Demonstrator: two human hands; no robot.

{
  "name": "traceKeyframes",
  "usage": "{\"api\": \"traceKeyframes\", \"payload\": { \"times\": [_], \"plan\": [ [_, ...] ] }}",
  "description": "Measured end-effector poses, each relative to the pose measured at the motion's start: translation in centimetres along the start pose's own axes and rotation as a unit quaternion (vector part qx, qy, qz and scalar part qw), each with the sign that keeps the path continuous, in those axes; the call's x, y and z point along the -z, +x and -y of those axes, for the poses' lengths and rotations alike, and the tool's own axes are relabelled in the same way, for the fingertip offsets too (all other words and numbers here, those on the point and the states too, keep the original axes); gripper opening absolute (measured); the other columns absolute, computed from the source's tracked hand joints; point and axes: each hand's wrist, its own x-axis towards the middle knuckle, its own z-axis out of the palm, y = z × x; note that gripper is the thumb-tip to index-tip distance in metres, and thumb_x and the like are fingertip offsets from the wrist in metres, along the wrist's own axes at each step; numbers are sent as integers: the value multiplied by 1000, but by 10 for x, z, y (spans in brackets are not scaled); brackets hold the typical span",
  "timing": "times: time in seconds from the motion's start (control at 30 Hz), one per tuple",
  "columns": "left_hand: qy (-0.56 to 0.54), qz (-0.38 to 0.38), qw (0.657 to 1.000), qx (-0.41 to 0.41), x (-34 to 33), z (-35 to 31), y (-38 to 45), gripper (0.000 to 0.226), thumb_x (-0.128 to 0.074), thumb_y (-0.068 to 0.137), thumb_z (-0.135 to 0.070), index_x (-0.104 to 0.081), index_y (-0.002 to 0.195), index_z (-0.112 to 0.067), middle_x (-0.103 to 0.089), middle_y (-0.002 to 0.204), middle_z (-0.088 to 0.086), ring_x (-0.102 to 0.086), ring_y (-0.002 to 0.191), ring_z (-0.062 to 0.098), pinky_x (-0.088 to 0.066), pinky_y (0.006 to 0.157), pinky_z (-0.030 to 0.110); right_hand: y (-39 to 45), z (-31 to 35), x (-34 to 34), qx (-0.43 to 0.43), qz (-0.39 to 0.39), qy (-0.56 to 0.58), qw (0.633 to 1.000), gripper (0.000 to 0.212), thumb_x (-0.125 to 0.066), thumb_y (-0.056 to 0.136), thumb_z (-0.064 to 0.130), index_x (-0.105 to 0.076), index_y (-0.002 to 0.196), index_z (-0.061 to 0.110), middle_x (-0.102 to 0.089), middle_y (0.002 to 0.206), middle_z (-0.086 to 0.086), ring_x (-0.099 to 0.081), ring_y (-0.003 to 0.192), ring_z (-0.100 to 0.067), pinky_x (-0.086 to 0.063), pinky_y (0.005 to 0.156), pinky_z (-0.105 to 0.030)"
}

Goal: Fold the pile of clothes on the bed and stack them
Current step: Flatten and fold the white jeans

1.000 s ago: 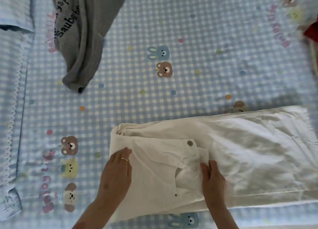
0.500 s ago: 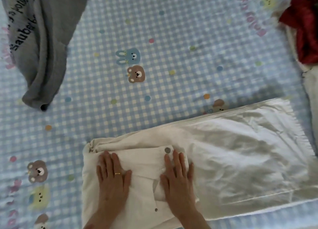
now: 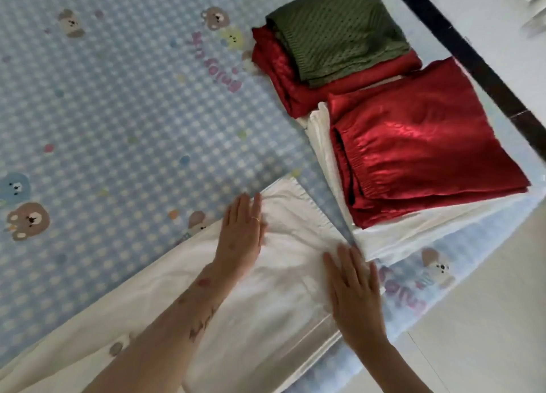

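White trousers (image 3: 283,277) lie folded lengthwise on the bed, running from the lower left up to their hem near the middle. My left hand (image 3: 243,230) lies flat on the leg close to the hem, fingers together, a ring on one finger. My right hand (image 3: 353,289) presses flat on the trousers' near edge, further right. Neither hand grips the cloth. To the right sit two stacks: a folded green knit (image 3: 339,29) on a red garment (image 3: 283,76), and a folded red satin garment (image 3: 419,144) on a white one (image 3: 393,233).
The bed sheet (image 3: 124,121) is blue-and-white checked with bear prints. The bed's right edge runs diagonally beside the stacks, with a dark strip (image 3: 472,65) and pale floor (image 3: 487,319) beyond it.
Both hands slid from the trousers' waistband along the legs to the hem end. The view swung right: the grey garment left the frame and the folded stacks came in.
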Motion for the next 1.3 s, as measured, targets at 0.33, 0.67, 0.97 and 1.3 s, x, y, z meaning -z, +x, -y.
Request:
{"api": "traceKeyframes", "payload": {
  "times": [0.33,0.67,0.97,1.3],
  "plan": [
    [-295,167,941,9,57,-37,94,34,-67,76,2,-58,102,-19,-56,80,-8,-52,67,5,-38,48,7,-5,-10,37,-168,-19,231,958,56,-67,85,17,-46,137,17,-58,121,-9,-59,102,-33,-53,78,-42],
    [-14,26,989,-142,179,77,-92,40,-63,68,10,-74,91,-21,-59,86,-5,-59,80,13,-37,81,25,-73,140,180,40,201,420,884,66,-60,78,28,-33,135,43,-51,97,21,-56,92,-1,-40,77,-3],
    [63,-94,994,-8,150,275,-340,23,-48,77,-21,-70,76,-15,-65,86,5,-49,94,16,-28,94,20,-170,380,125,120,457,439,765,46,-39,100,36,-36,142,18,-34,150,4,-31,135,-3,-15,101,-6],
    [-259,-159,832,464,31,246,-435,56,-52,91,-7,-33,143,-5,-32,147,19,-31,136,32,-25,114,42,-149,369,39,33,43,242,969,46,-55,86,37,-61,124,11,-62,115,-13,-53,104,-23,-44,86,-36]
  ]
}}
